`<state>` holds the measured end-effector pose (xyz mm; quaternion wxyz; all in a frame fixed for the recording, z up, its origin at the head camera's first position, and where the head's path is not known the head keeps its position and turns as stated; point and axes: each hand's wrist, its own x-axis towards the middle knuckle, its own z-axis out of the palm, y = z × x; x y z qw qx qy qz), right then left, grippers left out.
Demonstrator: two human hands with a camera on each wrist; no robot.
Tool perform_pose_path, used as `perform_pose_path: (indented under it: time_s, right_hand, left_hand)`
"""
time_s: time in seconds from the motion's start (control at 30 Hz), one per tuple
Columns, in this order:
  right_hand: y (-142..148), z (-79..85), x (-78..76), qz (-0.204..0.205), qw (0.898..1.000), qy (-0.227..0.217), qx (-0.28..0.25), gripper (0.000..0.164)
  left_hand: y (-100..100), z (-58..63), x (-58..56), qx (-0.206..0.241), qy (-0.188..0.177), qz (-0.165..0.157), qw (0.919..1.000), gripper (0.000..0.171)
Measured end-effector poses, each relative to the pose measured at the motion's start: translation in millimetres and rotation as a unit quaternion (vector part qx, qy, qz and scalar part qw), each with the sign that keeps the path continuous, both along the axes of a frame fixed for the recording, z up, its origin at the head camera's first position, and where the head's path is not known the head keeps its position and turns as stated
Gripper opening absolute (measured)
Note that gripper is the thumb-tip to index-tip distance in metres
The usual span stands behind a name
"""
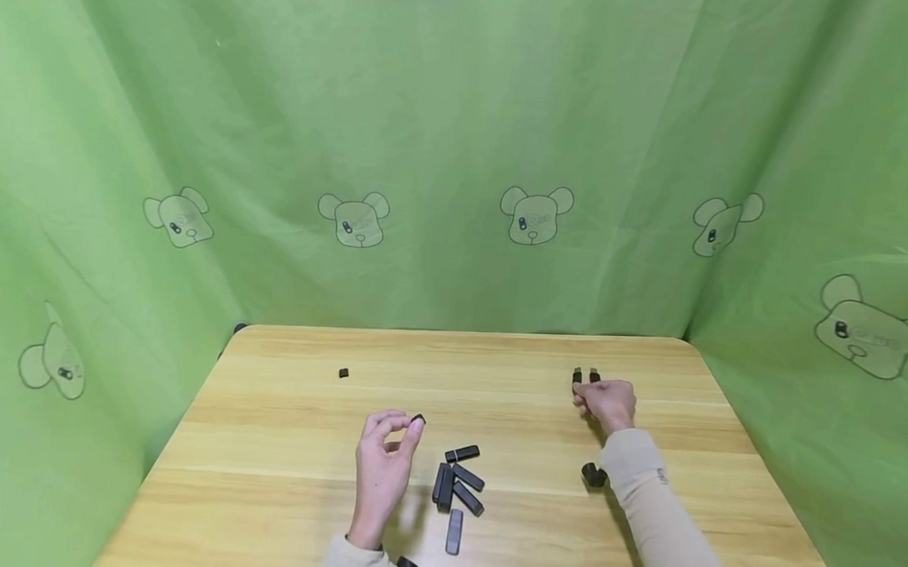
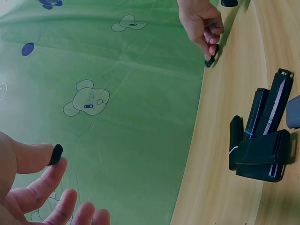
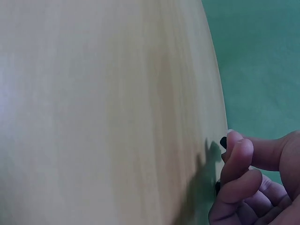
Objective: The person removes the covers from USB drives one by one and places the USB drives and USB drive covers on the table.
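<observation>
In the head view my left hand is raised above the table's middle. Between its thumb and index finger it pinches a small black USB stick cap, also seen in the left wrist view as a dark cap. At the back right, my right hand holds a black USB stick by thumb and fingers at the tabletop, its bare plug pointing away from me. Beside it lies a second uncapped USB stick, partly hidden by the hand. Another small black cap lies alone at the back left.
Several dark USB sticks lie in a loose cluster on the wooden table, right of my left hand. A grey stick lies nearer me. Green curtains hang behind the table and on both sides.
</observation>
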<state>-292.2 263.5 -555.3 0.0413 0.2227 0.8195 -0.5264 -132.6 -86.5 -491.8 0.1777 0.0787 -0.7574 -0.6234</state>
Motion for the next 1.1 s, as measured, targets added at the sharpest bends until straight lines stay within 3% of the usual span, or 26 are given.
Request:
perform_pose_path:
  time_s: [0.23,0.67,1.1]
  right_hand:
    - [2.9,-4.8,-1.9,0.009,1.000,-0.006,0.008,0.034]
    - [-2.6,-2.9,0.2,0.010,0.994,0.005,0.110,0.029]
    - [-6.7,1.9,2.6,0.011,0.991,0.021,0.134,0.028]
  left_hand:
    - [0.9,1.2,-0.1,-0.004,-0.004,-0.004,1.0000,0.019]
    - [0.2,-0.8,-1.9,-0.023,-0.002,-0.007,0.9997,0.018]
    - [-6.1,-5.4,-8.6,-0.067,-0.024,-0.017,0.9973,0.014]
